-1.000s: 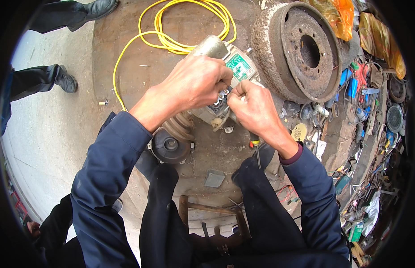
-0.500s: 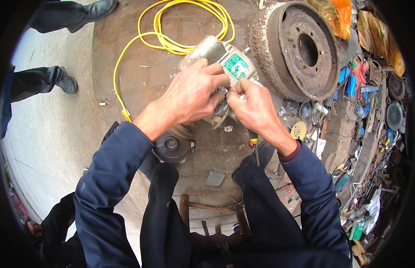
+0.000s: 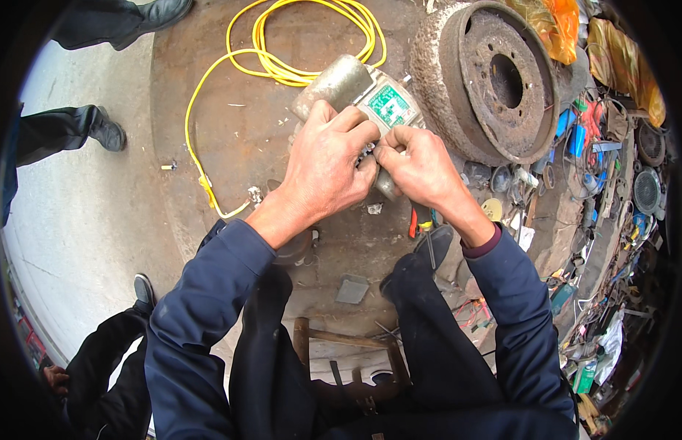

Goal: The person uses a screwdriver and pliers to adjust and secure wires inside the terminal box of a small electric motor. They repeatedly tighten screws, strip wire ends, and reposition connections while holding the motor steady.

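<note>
A grey metal electric motor (image 3: 333,82) with a green-and-white label plate (image 3: 391,107) lies in front of me. My left hand (image 3: 327,161) is closed at its near side, thumb and fingers pinched together. Close beside it, my right hand (image 3: 423,167) pinches at the same spot, with its fingertips by small metal parts. What the fingertips hold is hidden. Under my right hand, a screwdriver (image 3: 430,248) sticks out toward me, its handle tucked into the palm. Next to it shows a red-orange handle (image 3: 413,223), partly covered.
A rusty wheel rim (image 3: 495,81) stands right of the motor. Behind it coils a yellow cable (image 3: 264,44), one end running near my left wrist. Mixed scrap (image 3: 583,293) fills the right side. A flat grey piece (image 3: 352,289) lies between my feet. Other people's legs (image 3: 69,128) are at left.
My left forearm has shifted right, uncovering more of the cable's end and hiding the dark round part below it. The screwdriver has swung slightly right with my right hand. Both hands stay pinched.
</note>
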Available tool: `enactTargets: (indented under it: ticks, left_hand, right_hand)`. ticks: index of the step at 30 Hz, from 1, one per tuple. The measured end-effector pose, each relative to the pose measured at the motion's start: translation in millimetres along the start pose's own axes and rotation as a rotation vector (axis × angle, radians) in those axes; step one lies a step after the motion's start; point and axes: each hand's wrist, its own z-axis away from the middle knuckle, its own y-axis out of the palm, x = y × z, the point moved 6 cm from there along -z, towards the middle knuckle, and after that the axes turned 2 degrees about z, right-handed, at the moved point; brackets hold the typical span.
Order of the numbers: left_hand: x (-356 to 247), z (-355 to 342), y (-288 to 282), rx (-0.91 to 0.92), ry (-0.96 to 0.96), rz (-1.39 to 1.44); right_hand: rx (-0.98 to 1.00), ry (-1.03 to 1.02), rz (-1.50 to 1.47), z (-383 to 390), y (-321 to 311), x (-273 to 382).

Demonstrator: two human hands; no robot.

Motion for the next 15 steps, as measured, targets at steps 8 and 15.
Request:
enactTargets:
  ticks: [8,15]
  left_hand:
    - [-1.3,-0.7,2.7,-0.074,0.014,-0.003]
    - [-0.3,-0.7,2.4,-0.083,0.014,-0.002]
  right_hand:
    - [0.022,-0.014,-0.012,-0.8,-14.3,2.8]
    - [-0.278,-0.752,-0.769,73.2,-148.7,99.3]
